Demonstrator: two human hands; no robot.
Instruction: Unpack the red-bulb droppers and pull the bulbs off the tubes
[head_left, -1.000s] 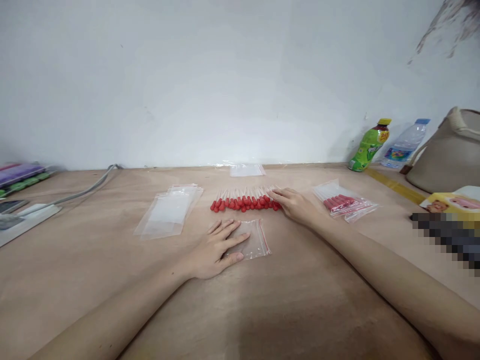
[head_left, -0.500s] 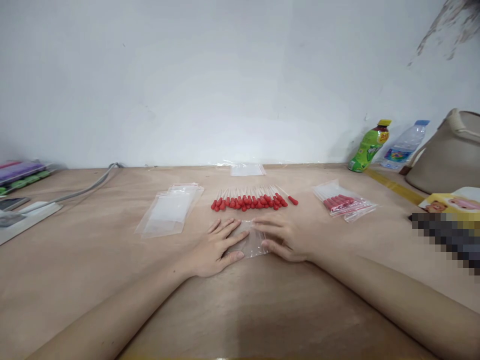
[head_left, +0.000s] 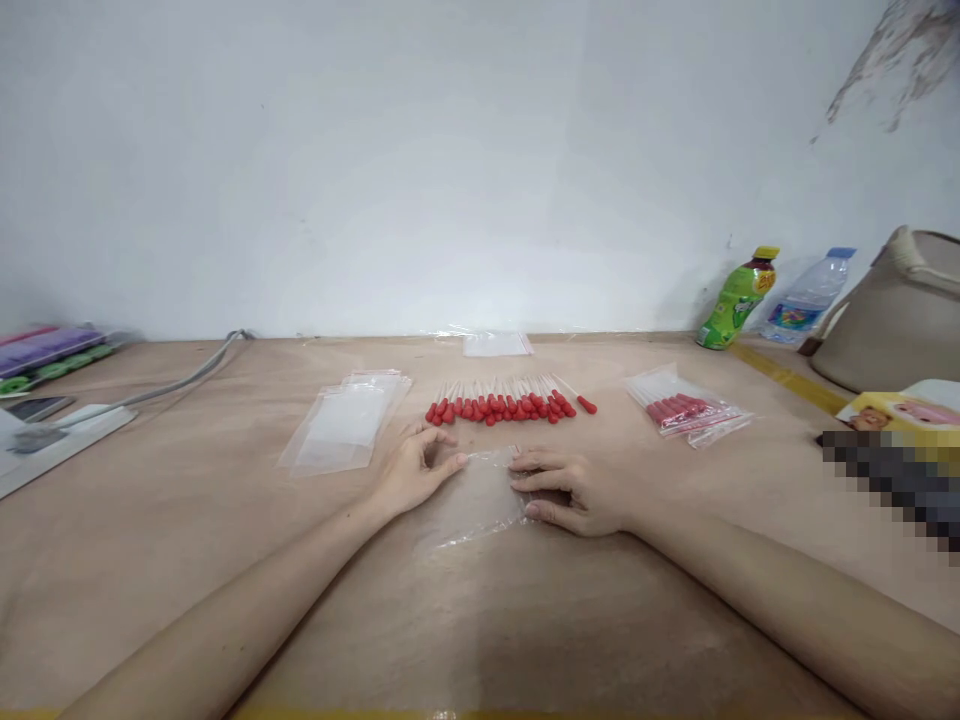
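A clear plastic bag lies flat on the table between my hands. My left hand is at its upper left corner, thumb and fingers apart, with the thumb tip at the bag's edge. On the bag's right edge rest the fingers of my right hand, slightly bent and spread. Just beyond, a row of droppers with red rubber bulbs points its thin pale stems toward the wall. Empty zip bags are stacked at left. At right lie bagged red-bulbed droppers.
Another clear bag lies by the wall. At back right stand a green bottle, a water bottle and a beige bag. A grey cable, a phone and purple-green packs occupy the left side.
My left hand has lifted off the bag and moved left to its corner, its fingers now curved. More of the bag shows. My right hand stays at the right edge.
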